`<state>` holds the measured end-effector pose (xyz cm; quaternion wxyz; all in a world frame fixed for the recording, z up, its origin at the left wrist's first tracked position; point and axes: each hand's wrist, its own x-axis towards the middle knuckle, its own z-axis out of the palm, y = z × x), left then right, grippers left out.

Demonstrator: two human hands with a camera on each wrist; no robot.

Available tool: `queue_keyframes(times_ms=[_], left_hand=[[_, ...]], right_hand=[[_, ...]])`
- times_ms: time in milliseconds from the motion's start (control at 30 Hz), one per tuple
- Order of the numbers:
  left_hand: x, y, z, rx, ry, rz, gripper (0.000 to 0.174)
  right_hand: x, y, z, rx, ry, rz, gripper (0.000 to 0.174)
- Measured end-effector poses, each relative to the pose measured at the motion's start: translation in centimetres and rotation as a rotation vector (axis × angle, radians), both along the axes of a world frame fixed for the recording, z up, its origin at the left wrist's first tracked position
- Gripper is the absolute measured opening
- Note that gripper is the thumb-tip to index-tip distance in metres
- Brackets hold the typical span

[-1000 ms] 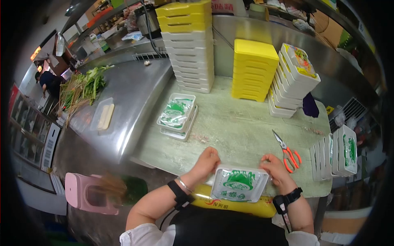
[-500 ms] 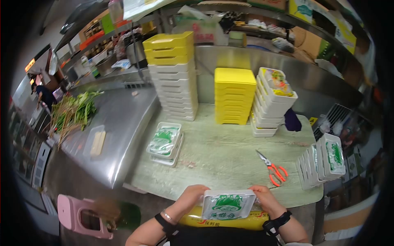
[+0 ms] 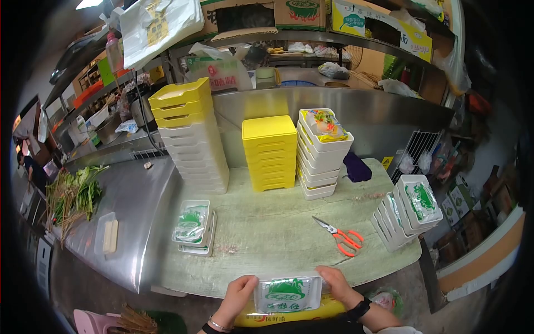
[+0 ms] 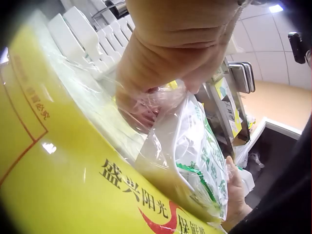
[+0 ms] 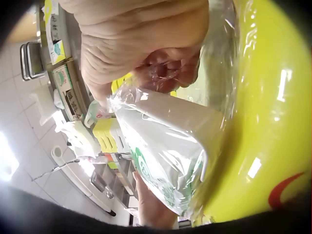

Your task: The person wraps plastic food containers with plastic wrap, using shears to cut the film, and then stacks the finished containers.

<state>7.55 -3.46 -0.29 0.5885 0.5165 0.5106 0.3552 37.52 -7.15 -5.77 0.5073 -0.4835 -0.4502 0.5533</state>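
A white tray with a green-printed packet (image 3: 287,293) is held level at the table's near edge. The left hand (image 3: 238,300) pinches clear film at its left end, fingers curled, as the left wrist view also shows around the tray (image 4: 195,151). At the right end the right hand (image 3: 340,289) grips the film; in the right wrist view its fingers (image 5: 168,68) curl around bunched film beside the tray (image 5: 161,141). Under the tray lies a yellow roll with red and black print (image 3: 278,318).
Orange-handled pliers (image 3: 346,242) lie on the green table (image 3: 267,234). Two packed trays (image 3: 192,225) sit at left, tray stacks (image 3: 194,145) and yellow trays (image 3: 269,156) behind, leaning trays (image 3: 397,222) at right. A pink stool (image 3: 92,323) stands lower left.
The head view has tilted up and turned right, so the table's things appear farther left. Both hands have drawn in to the tray's ends and still hold the film.
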Motion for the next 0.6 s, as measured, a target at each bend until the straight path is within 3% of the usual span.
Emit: queue_keyframes(times_ms=[200, 300, 500, 600], left_hand=[[-0.8, 0.0, -0.3, 0.125, 0.208, -0.138, 0.040], [-1.0, -0.1, -0.2, 0.167, 0.248, -0.143, 0.044], [-1.6, -0.8, 1.3, -0.079, -0.006, -0.007, 0.048], [-2.1, -2.5, 4.1, -0.221, -0.103, 0.008, 0.052]], right_hand=[[0.1, -0.5, 4.5, 0.037, -0.419, 0.205, 0.033], [-0.3, -0.2, 5.0, 0.041, -0.475, 0.163, 0.034], [-1.8, 0.7, 7.7, -0.039, -0.288, 0.206, 0.036], [-2.2, -0.1, 8.4, -0.265, 0.022, 0.224, 0.039]])
